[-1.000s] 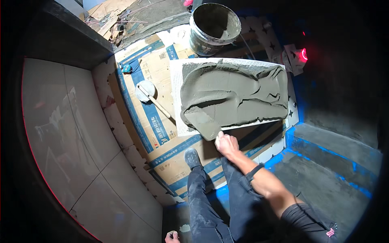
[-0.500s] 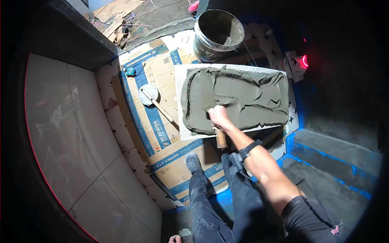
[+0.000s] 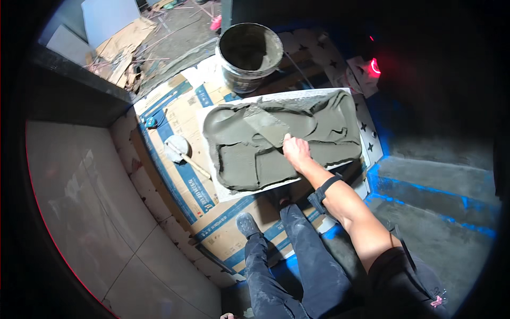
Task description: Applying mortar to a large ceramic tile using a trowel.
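Observation:
My right hand is closed on a flat trowel, whose mortar-coated blade lies over the upper-middle of thick grey mortar spread on a white tile. A sliver of my left hand shows at the bottom edge beside my trousers, its fingers mostly cropped. Left of the tile, a long-handled tool rests across a grey round disc on printed cardboard. A small teal tape measure lies farther back.
A mortar-smeared bucket stands behind the tile. Large pale wall tiles are at left, a blue-marked concrete step at right. A red light glows at back right. Scraps and boards lie beyond the threshold.
My right hand moved from the tile's front edge into the mortar, then farther back and right with the trowel, leaving new ridges at the left. The whole view has shifted slightly.

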A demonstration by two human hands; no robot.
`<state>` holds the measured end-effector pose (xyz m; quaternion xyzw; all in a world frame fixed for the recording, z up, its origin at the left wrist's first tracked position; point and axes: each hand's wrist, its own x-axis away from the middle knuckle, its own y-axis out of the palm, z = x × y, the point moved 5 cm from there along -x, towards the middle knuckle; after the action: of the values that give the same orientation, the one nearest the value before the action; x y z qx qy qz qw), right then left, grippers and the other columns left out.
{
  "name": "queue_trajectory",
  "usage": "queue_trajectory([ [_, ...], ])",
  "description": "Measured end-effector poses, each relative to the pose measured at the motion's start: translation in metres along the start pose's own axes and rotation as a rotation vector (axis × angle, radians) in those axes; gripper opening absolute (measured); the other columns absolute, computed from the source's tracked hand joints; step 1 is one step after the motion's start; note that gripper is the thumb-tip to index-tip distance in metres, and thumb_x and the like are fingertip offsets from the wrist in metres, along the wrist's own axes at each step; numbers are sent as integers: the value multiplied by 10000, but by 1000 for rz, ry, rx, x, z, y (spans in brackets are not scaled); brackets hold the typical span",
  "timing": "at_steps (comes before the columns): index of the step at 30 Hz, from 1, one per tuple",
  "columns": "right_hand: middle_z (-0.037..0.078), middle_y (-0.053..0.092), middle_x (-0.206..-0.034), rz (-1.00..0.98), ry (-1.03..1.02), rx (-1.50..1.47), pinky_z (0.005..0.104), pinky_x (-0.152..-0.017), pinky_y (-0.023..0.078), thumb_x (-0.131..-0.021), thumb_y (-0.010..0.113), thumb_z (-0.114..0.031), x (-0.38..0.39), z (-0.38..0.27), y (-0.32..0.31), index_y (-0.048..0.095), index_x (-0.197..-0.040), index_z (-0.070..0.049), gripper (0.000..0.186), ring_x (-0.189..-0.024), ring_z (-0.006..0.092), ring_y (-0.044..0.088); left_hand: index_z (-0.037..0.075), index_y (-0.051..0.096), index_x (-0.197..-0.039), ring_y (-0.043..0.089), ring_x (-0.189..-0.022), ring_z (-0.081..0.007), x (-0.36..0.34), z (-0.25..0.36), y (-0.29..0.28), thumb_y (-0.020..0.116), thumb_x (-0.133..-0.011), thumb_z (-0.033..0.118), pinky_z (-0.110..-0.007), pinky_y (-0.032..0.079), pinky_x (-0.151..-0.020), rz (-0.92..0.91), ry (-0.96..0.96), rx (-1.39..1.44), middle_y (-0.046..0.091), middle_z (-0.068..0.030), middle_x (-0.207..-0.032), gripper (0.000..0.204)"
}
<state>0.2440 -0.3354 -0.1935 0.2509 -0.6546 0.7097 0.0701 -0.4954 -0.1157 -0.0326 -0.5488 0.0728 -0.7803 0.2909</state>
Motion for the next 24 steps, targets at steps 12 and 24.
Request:
queue_trajectory([
  [12, 261, 723, -933, -37, 263, -52, 491, -798, 582, -929, 491, -63, -8, 219, -17, 629, -1027, 25, 191, -913, 387, 727, 25, 654, -954, 612, -678, -143, 0, 113, 50, 605, -1001, 154, -297, 510, -654, -65, -54, -83, 673, -56, -757, 146],
  [24, 257, 663, -707, -391, 429, -963, 460, -539, 581, -904, 593, -266, 57, 94, 69, 627, -873, 48, 318, -563, 358, 696, 27, 647, -1002, 612, -702, -133, 5, 151, 84, 634, -992, 126, -275, 511, -629, -45, -54, -14, 658, -58, -802, 101],
])
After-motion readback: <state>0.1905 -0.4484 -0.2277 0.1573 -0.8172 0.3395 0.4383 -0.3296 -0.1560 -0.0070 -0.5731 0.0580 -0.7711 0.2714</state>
